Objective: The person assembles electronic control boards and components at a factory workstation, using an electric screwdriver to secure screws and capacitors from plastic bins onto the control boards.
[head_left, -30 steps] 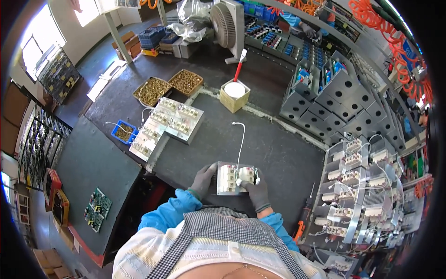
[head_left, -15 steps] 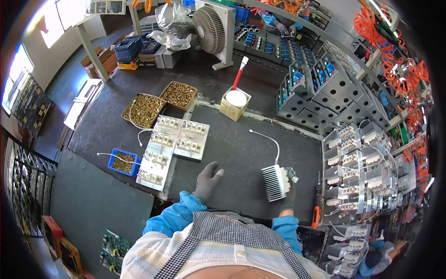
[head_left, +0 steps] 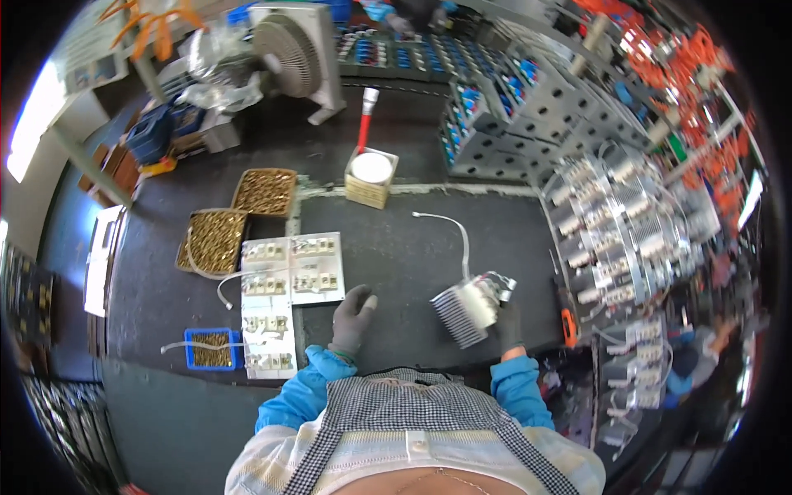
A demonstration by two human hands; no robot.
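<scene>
My right hand (head_left: 510,325), in a grey glove, grips a finned metal heat sink (head_left: 464,313) by its right side, over the dark bench. Small parts and wires (head_left: 495,285) show on that side, and a white cable (head_left: 460,235) runs away from it across the bench. Part of the hand is hidden behind the heat sink. Empty, with thumb and fingers apart, my left hand (head_left: 353,320) hovers near the white assemblies (head_left: 318,268) laid in a block to its left. These carry small pale blocks and loose white cables.
Two boxes of brass-coloured small parts (head_left: 264,191) and a blue tray (head_left: 191,351) stand left. A wooden box (head_left: 367,191) with white contents and a red-handled brush (head_left: 365,120) is ahead. Grey housings (head_left: 536,136), stacked heat sinks (head_left: 619,223) and an orange-handled screwdriver (head_left: 568,327) lie right.
The whole view has turned, so the bench things sit differently in it. The heat sink in my right hand has tilted. My left hand stays empty near the white assemblies.
</scene>
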